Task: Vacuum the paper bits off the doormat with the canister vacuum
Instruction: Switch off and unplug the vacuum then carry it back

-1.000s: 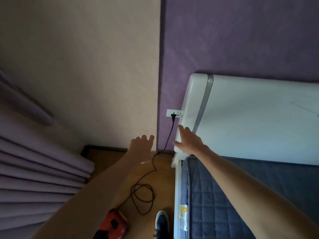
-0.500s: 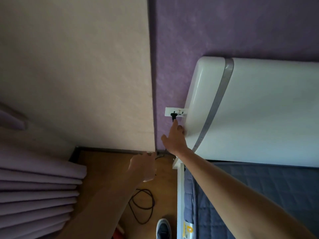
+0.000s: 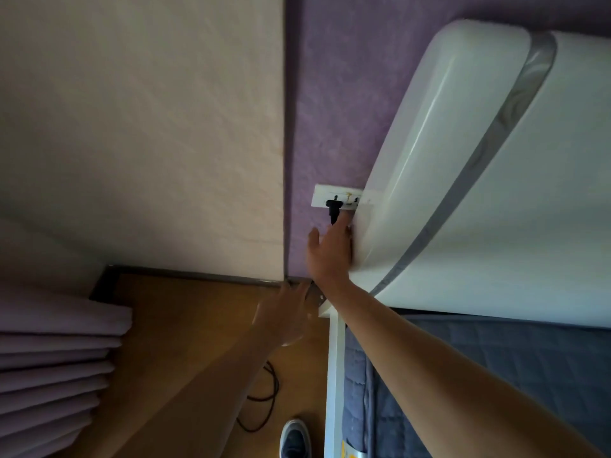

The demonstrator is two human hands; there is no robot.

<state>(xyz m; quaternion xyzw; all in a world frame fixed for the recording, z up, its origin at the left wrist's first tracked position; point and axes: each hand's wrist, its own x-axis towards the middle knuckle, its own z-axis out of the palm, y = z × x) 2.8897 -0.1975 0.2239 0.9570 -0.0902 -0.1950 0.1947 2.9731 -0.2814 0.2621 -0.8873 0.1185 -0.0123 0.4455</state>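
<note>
A black plug (image 3: pixel 332 210) sits in a white wall socket (image 3: pixel 337 198) on the purple wall, beside the white headboard. My right hand (image 3: pixel 329 251) reaches up to it, fingers spread, fingertips touching the plug's lower end without gripping it. My left hand (image 3: pixel 282 314) hangs lower over the wooden floor, fingers loosely apart, holding nothing. A loop of black cord (image 3: pixel 264 399) lies on the floor below. The vacuum, the doormat and the paper bits are out of view.
A white headboard (image 3: pixel 463 160) and a bed with a grey quilt (image 3: pixel 496 375) fill the right side. Purple curtain folds (image 3: pixel 56 368) hang at the left. A cream wall meets the purple wall in the corner. My shoe (image 3: pixel 294 439) stands on the floor.
The view has moved closer to the socket. My right hand has risen from the bed's corner to the plug. My left hand has dropped lower. The red vacuum has left the view.
</note>
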